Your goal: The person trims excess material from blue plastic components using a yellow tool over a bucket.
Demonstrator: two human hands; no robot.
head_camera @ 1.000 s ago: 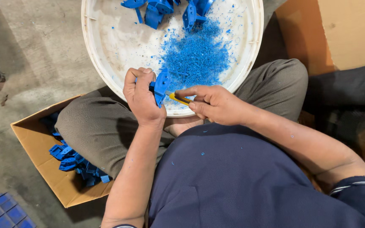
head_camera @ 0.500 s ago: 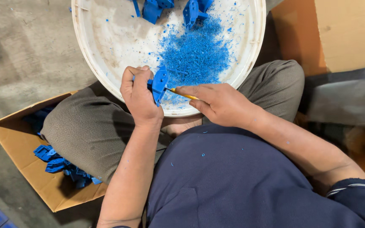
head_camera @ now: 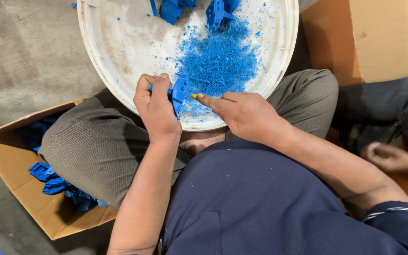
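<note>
- Left hand [head_camera: 156, 109] grip closed around small blue moulded plastic part [head_camera: 180, 94].
- Right hand [head_camera: 244, 114] grip pinches yellow-handled trimming tool [head_camera: 194, 96], tip now just off the part's edge; stroke apparently finished.
- Blue shavings [head_camera: 218, 61] beyond the grips, in white round plastic basin [head_camera: 119, 61].

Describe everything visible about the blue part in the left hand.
The blue part looks like moulded plastic, flat with small holes and a tapered lower end. It stands on edge over the white basin's near rim, pinched by the left hand. The yellow-tipped tool in the right hand meets its edge.
</note>
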